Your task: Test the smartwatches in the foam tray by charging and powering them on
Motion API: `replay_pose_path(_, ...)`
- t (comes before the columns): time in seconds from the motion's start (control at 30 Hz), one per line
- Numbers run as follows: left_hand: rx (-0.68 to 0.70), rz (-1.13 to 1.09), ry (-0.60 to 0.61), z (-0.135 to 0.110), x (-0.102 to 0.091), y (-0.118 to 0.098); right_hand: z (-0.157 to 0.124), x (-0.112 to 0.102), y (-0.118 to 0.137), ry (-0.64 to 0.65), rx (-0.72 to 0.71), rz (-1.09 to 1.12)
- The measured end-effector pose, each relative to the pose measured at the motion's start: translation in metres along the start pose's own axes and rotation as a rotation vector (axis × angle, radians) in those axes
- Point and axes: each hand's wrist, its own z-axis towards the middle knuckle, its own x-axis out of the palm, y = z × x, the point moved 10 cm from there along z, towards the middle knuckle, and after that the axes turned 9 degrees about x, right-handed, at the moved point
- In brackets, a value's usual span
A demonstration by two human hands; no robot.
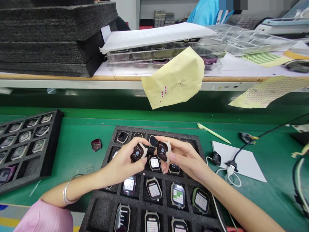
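Note:
My left hand (pixel 125 161) pinches a smartwatch body (pixel 138 152) with a lit dark screen, held above a black foam tray (pixel 106 206). My right hand (pixel 183 158) grips a second watch body (pixel 163 150), its screen facing me. The two watches are held side by side, a little apart, over the tray's upper rows. Several more watch bodies with lit screens sit in the tray's cells below and around my hands. A silver bangle circles my left wrist.
A second foam tray (pixel 51 141) of watches lies at left. A loose watch body (pixel 96 144) rests on the green mat. At right are a green pen (pixel 212 132), white paper (pixel 243 161) and charger cables (pixel 230 167). A raised shelf behind holds foam stacks and clear trays.

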Motion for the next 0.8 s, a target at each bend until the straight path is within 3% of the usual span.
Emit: replay_pose_path(0.8, 0.024, -0.028, -0.074, -0.001, -0.011, -0.008, -0.012, 0.0, 0.01, -0.03, -0.025, -0.082)
